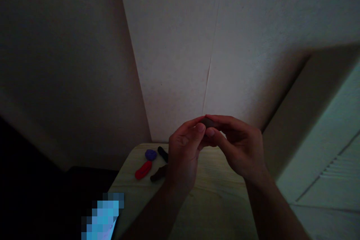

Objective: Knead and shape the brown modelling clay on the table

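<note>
Between the fingertips of both hands is a small dark grey-brown piece of modelling clay (207, 122), partly hidden by the fingers. My left hand (184, 150) pinches it from the left with the thumb in front. From the right, my right hand (243, 144) closes on it with thumb and fingers. Below and left of the hands, lumps of clay lie on the table: a purple one (151, 155), a red elongated one (143, 170), a black roll (162, 153) and a brown one (159, 173). My left hand covers the ends of the black and brown pieces.
The light wooden table (216, 195) has a rounded far corner and stands against a pale wall (180, 63). At the lower left a lit, blurred-out screen (102, 219) overlaps the table's edge. White furniture (323, 165) rises on the right.
</note>
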Available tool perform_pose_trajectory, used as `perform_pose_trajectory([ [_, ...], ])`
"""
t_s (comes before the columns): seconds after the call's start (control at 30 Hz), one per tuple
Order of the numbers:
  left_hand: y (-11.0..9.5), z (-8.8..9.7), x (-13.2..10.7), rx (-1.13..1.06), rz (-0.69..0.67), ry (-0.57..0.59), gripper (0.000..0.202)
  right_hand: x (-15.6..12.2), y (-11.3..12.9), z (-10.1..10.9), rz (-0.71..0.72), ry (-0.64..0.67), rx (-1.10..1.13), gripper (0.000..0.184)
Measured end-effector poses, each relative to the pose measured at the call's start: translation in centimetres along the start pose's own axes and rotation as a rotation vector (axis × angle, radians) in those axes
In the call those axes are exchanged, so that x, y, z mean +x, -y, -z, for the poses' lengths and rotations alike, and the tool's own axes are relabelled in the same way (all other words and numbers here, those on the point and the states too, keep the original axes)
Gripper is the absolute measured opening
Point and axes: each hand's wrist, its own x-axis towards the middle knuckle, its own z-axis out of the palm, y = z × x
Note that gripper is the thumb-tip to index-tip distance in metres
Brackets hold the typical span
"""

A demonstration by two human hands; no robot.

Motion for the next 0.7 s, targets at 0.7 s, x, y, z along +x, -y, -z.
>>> perform_pose_trajectory([
  [0.7, -0.02, 0.06, 0.01, 0.076, 0.01, -0.011, 0.035, 0.21, 0.29, 0.18, -0.001, 0.025, 0.045, 0.02],
])
